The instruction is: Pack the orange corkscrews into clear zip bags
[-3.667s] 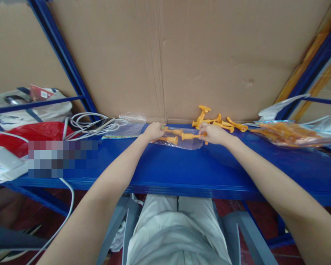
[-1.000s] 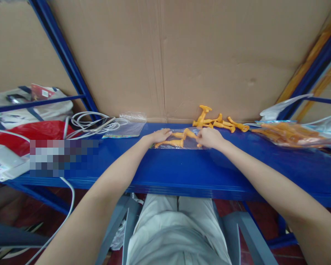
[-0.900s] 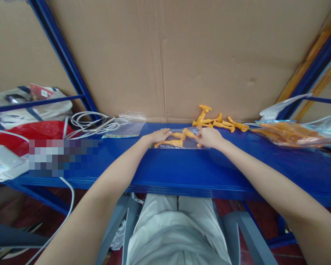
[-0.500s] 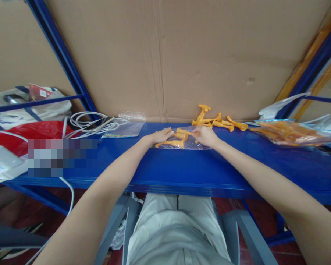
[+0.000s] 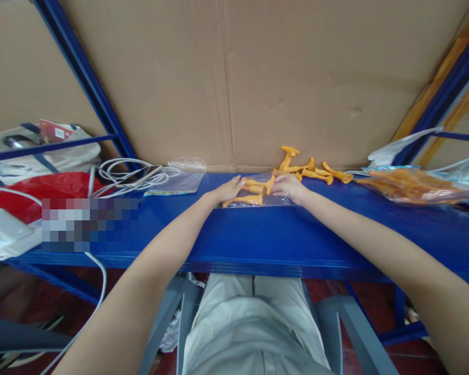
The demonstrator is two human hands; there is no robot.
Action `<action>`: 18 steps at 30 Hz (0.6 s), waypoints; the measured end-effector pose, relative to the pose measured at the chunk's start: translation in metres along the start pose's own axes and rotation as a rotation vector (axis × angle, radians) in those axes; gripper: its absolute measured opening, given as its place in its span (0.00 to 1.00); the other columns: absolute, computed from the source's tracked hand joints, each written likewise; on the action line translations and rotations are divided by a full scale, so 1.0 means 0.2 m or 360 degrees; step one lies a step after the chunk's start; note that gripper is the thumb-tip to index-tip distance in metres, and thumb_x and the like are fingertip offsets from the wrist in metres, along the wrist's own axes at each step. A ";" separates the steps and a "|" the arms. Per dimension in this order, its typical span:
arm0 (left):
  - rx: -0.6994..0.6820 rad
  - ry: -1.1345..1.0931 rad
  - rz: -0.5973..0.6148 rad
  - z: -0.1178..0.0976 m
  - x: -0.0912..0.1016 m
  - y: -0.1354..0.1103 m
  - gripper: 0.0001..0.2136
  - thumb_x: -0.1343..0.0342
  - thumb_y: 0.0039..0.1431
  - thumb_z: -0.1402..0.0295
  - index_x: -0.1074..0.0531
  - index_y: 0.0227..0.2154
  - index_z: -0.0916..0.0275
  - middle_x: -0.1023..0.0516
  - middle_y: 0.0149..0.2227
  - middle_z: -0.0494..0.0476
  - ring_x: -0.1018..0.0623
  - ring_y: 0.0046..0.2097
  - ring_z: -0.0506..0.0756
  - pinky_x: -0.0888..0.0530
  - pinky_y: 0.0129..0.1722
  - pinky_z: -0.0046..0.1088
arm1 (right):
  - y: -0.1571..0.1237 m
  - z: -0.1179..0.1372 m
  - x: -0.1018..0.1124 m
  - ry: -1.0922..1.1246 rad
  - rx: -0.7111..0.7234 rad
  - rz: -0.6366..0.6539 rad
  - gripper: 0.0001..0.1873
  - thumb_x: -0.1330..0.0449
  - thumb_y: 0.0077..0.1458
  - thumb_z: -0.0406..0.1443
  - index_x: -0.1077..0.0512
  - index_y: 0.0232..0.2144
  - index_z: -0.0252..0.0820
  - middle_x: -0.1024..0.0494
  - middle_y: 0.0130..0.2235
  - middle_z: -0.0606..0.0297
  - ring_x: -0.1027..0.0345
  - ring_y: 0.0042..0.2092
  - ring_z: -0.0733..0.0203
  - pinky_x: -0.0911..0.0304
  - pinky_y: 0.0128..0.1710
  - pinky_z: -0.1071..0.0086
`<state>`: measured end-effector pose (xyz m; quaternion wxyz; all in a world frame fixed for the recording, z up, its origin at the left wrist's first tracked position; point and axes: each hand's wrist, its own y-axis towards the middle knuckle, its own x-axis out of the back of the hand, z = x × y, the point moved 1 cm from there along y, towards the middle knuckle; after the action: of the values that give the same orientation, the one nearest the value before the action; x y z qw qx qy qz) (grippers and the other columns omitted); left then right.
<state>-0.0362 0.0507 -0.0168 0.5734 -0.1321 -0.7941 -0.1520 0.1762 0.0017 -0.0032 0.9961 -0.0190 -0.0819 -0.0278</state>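
Several orange plastic hammer-shaped pieces (image 5: pixel 243 200) lie in a clear plastic bag (image 5: pixel 254 204) on the blue table. At the bag's left end, my left hand (image 5: pixel 227 190) is closed on the film beside the pieces; its thumb side is partly hidden. My right hand (image 5: pixel 292 188) is at the bag's right end, with fingertips together against one orange hammer-shaped piece (image 5: pixel 270 185). Part of the bag shows beneath that hand. Just behind it, a loose pile of orange hammer-shaped pieces (image 5: pixel 316 174) rests near the cardboard wall.
A filled clear bag of orange pieces (image 5: pixel 408 186) lies on the right. To the left are a flat clear bag (image 5: pixel 180 179), coiled white cable (image 5: pixel 131 174), red bag (image 5: pixel 42 190) and white device (image 5: pixel 8 229). Blue uprights (image 5: pixel 86 78) flank the cardboard wall (image 5: pixel 226 78).
The orange piece at my right fingertips has turned and shifted slightly left among the bagged pieces. My right hand has moved little, and my left hand stays at the bag's left end.
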 end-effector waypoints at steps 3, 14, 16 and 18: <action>0.0004 -0.0004 0.0004 0.00 0.00 0.00 0.31 0.69 0.67 0.56 0.51 0.67 0.70 0.51 0.70 0.64 0.48 0.70 0.55 0.48 0.66 0.29 | 0.02 0.03 -0.01 -0.0034 -0.0014 0.0002 0.12 0.41 0.53 0.23 0.40 0.28 0.41 0.29 0.22 0.71 0.31 0.24 0.66 0.30 0.31 0.71; -0.0040 0.0159 -0.0329 -0.02 0.03 -0.02 0.24 0.64 0.68 0.61 0.42 0.63 0.66 0.39 0.66 0.66 0.38 0.66 0.61 0.42 0.64 0.43 | 0.06 0.00 -0.04 0.0089 -0.0020 0.0048 0.10 0.43 0.57 0.26 0.41 0.31 0.42 0.30 0.20 0.73 0.30 0.21 0.67 0.31 0.24 0.75; -0.0096 0.0178 -0.0411 -0.03 0.04 -0.02 0.21 0.61 0.67 0.63 0.36 0.58 0.66 0.31 0.61 0.65 0.32 0.62 0.59 0.38 0.62 0.38 | 0.06 -0.01 -0.03 0.0098 -0.0059 0.0001 0.10 0.44 0.58 0.25 0.41 0.32 0.42 0.30 0.21 0.74 0.31 0.20 0.68 0.31 0.25 0.75; -0.0163 0.0192 -0.0479 -0.05 0.06 -0.02 0.17 0.57 0.65 0.66 0.30 0.51 0.65 0.25 0.54 0.63 0.28 0.56 0.58 0.34 0.58 0.34 | 0.06 -0.01 -0.03 0.0113 -0.0097 -0.0051 0.10 0.44 0.59 0.25 0.41 0.32 0.42 0.30 0.21 0.74 0.31 0.21 0.69 0.30 0.27 0.74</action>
<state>-0.0329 0.0428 -0.0032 0.5834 -0.0314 -0.7602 -0.2841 0.1717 0.0137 -0.0071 0.9967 -0.0470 -0.0458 -0.0470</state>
